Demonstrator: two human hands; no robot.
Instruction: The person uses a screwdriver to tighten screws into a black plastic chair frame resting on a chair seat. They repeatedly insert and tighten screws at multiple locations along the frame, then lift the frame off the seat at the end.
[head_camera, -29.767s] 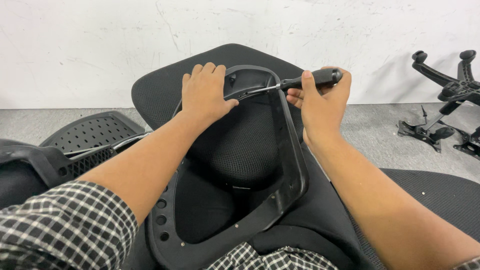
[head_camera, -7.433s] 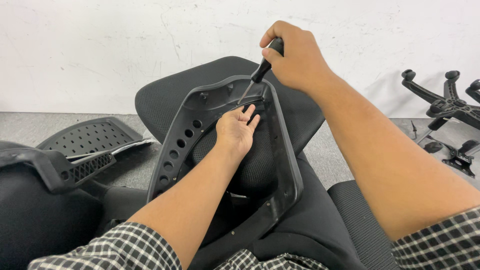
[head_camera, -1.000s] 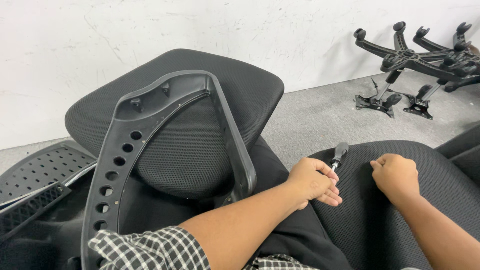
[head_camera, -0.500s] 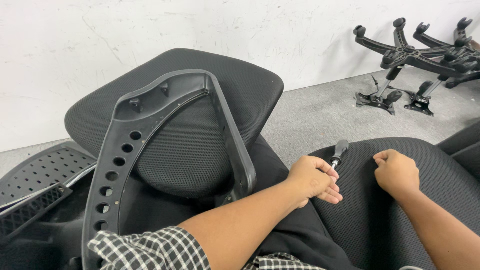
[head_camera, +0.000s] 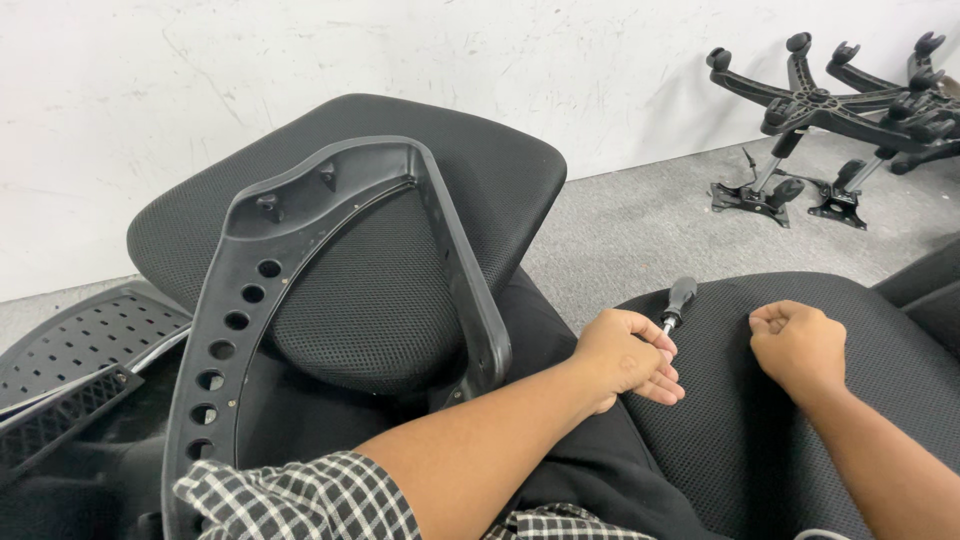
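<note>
At lower centre, the left hand (head_camera: 628, 356) has curled loosely over the screwdriver (head_camera: 677, 301), whose black handle pokes out beyond the fingers onto a mesh seat cushion (head_camera: 760, 440). The right hand (head_camera: 797, 344), a closed empty fist, has drifted slightly nearer. Left of centre, the hard plastic backrest frame (head_camera: 330, 260), perforated with round holes, lies unattended. Star-shaped chair bases (head_camera: 820, 100) stand upper right.

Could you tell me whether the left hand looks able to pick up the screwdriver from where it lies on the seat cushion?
Probably yes. The left hand rests on the cushion right against the screwdriver, whose handle pokes out past the fingers with nothing covering it.
</note>
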